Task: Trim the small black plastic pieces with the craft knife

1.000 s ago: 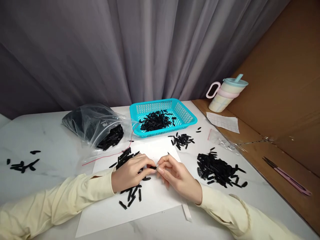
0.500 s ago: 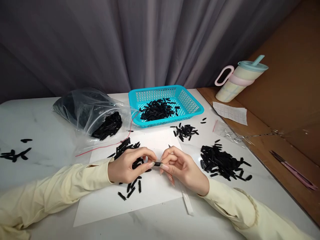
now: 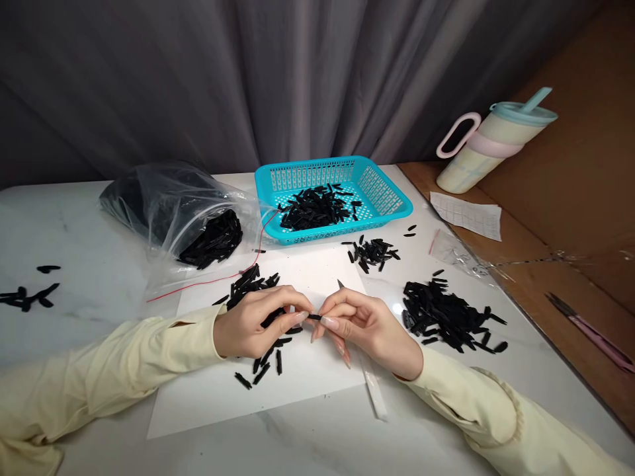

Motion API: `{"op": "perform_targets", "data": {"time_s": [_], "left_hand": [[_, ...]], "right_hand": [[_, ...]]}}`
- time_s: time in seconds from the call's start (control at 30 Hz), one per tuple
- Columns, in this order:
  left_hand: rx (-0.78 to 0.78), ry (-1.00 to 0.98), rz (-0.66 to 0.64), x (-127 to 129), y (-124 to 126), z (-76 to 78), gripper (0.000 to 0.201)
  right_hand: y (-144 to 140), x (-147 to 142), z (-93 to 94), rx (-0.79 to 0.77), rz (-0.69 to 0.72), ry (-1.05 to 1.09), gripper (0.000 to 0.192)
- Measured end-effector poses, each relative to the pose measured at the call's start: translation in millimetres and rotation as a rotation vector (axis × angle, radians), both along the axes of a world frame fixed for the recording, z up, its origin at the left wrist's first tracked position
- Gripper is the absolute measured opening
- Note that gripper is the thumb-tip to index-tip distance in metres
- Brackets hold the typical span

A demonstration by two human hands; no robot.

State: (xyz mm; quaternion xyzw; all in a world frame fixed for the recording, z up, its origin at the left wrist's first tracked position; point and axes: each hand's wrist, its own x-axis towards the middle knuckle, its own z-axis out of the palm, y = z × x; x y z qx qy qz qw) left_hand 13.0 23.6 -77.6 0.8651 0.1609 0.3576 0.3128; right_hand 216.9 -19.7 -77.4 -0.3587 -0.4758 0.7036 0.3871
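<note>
Between my two hands, over a white sheet of paper [image 3: 198, 403], is a small, slim black piece [image 3: 315, 317]. My left hand [image 3: 260, 320] pinches one end between thumb and forefinger. The other end is pinched by my right hand [image 3: 374, 330], its remaining fingers curled below. Fingertips cover much of the piece, so its exact kind cannot be made out. Under and around my left hand lies a pile of similar black pieces [image 3: 248, 281]. A pointed tool with a white handle [image 3: 374, 396] lies partly beneath my right hand.
Behind stands a blue basket [image 3: 407, 208] holding black pieces, beside a clear zip bag [image 3: 163, 218] of more. Two loose piles, a small one [image 3: 374, 252] and a larger one [image 3: 446, 314], lie to the right. A tumbler [image 3: 481, 145] and pink-handled tweezers [image 3: 590, 330] rest on cardboard.
The view has shifted slightly, so the background items sit a little higher and further right. Both hands keep their pinch on the black piece, which appears slightly turned.
</note>
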Motion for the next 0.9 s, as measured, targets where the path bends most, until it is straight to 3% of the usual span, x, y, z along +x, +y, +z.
{"op": "perform_targets", "data": {"time_s": [0.9], "left_hand": [[-0.015,-0.014,-0.050,-0.4,-1.0,1.4,0.020]], "right_hand": [[0.4,0.9,2.2,-0.002,0.026,0.016,0.018]]}}
